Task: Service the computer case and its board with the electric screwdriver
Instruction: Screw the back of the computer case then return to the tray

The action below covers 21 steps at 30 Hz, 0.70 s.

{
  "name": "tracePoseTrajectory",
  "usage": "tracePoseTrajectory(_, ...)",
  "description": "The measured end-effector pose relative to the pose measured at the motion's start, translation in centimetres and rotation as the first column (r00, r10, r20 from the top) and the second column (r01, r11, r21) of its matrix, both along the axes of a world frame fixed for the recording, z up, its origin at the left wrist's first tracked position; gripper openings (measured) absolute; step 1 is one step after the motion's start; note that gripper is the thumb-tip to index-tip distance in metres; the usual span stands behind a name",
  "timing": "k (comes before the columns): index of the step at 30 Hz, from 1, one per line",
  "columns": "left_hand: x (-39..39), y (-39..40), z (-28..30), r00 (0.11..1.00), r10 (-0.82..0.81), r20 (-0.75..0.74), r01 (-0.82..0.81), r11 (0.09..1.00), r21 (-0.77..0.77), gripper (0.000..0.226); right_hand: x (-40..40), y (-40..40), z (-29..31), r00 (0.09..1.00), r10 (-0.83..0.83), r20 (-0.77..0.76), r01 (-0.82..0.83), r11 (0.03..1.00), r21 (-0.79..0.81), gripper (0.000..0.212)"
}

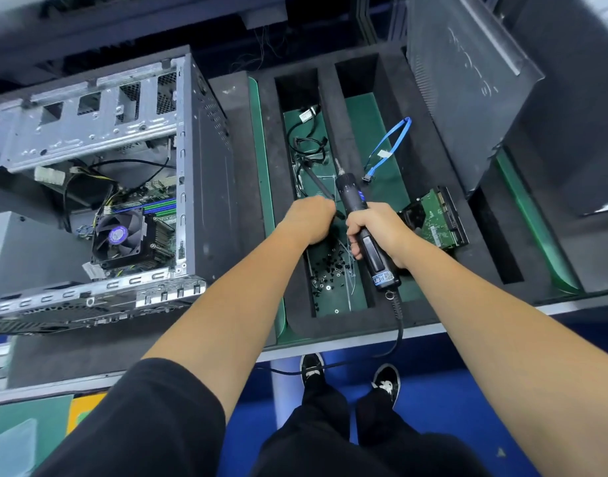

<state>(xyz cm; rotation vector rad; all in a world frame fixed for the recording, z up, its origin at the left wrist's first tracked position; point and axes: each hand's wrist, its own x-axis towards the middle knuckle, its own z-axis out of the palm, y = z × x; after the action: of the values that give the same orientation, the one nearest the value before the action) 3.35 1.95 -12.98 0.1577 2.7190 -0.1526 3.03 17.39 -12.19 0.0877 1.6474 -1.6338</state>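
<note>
Head view: right hand [374,228] gripping electric screwdriver [364,232], bit pointing away, over foam tray [412,187] on table. Left hand [311,218] reaching into tray compartment above loose screws [326,273], fingers curling; contents hidden. Open computer case [106,187] lying left, board [151,201] showing inside.

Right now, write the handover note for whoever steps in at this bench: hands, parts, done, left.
Right hand grips the electric screwdriver, bit pointing away, over the foam tray.
Left hand is curled over the tray slot holding loose black screws; whether it holds anything cannot be told.
Computer case lies open on the left, board and CPU fan still inside.
Done: hard drive, blue cable and black cables lie in the tray.
Left: the board and fan.
</note>
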Motion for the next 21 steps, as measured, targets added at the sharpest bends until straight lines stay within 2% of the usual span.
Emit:
tracePoseTrajectory(2, -0.5, -1.0, 0.4, 0.991, -0.024, -0.133, 0.010, 0.994, -0.109, 0.019, -0.1, 0.1, 0.0, 1.000, 0.002, 0.006, -0.002, 1.000, -0.003, 0.020)
tracePoseTrajectory(3, -0.7, -1.4, 0.5, 0.990, -0.056, -0.133, 0.034, 0.986, -0.166, 0.016, -0.2, 0.2, 0.0, 1.000, 0.008, 0.009, -0.008, 1.000, -0.005, 0.020)
tracePoseTrajectory(6, -0.4, -1.3, 0.0, 0.990, -0.141, -0.015, 0.129, 0.943, -0.307, 0.010, -0.2, 0.3, 0.1, 0.999, 0.021, 0.023, -0.021, 1.000, -0.011, 0.027)
tracePoseTrajectory(12, -0.5, 0.6, -2.9, 0.992, -0.109, 0.068, 0.127, 0.905, -0.407, 0.028, -0.1, 0.1, 0.0, 1.000, 0.004, 0.011, -0.004, 1.000, -0.006, 0.032)
tracePoseTrajectory(14, -0.4, 0.8, -3.4, 0.989, -0.124, 0.076, 0.145, 0.896, -0.421, 0.029, -0.2, 0.1, 0.0, 1.000, 0.004, 0.015, -0.004, 1.000, -0.007, 0.030)
tracePoseTrajectory(21, 0.3, 1.7, -3.7, 0.978, -0.193, 0.081, 0.209, 0.927, -0.310, 0.025, -0.5, 0.1, -0.2, 1.000, 0.016, 0.021, -0.016, 1.000, -0.002, 0.026)
